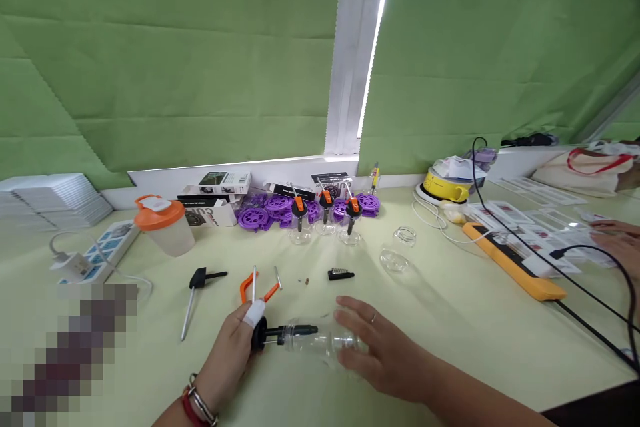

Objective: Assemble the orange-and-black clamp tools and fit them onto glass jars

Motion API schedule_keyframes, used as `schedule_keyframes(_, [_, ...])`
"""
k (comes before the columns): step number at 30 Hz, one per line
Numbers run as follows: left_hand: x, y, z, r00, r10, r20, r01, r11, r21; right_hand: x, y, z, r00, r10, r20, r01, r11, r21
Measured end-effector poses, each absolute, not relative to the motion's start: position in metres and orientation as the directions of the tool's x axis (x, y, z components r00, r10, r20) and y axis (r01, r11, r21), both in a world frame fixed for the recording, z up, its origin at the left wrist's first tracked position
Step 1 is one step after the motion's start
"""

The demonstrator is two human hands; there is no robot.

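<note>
My left hand (233, 347), with a white cover on its thumb, is closed round a black cap (259, 335) that has a dark rod. The rod's end reaches into the neck of a clear bottle (313, 340) lying sideways. Curled round the bottle's right end are the fingers of my right hand (373, 347). Beyond the hands lie an orange handle (246, 288), a short metal pin (278, 277), a black piece with a spring (341, 274) and tiny parts (307, 281). A black head with a metal rod (199, 278) rests further left.
Three assembled orange-and-black pieces (326, 203) stand at the back before purple discs (255, 218) and boxes (225, 183). A lidded shaker (167, 230) and power strip (110, 250) are left. Clear parts (395, 260), an orange strip (515, 263), cables and another person's hand (620, 243) are right.
</note>
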State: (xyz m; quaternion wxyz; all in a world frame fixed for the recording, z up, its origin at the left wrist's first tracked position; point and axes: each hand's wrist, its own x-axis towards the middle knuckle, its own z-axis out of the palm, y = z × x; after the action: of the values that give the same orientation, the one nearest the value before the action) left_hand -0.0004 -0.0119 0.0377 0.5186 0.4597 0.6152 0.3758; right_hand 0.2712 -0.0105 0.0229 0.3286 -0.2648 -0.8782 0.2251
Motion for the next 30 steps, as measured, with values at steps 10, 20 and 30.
schedule_keyframes(10, [-0.006, -0.007, 0.036, -0.035, 0.982, -0.185, 0.205, 0.188, 0.960, 0.366, -0.002, -0.009, 0.236, 0.959, 0.160, 0.260, 0.096, -0.961])
schedule_keyframes(20, [-0.001, -0.012, 0.034, 0.080, 0.973, -0.217, 0.279, 0.187, 0.942, 0.389, 0.025, -0.007, 0.314, 0.945, 0.088, 0.580, -0.117, -0.806])
schedule_keyframes(30, [-0.005, -0.011, 0.028, 0.148, 0.965, -0.216, 0.175, 0.189, 0.966, 0.366, 0.069, -0.016, 0.181, 0.954, 0.238, 0.831, -0.019, -0.557])
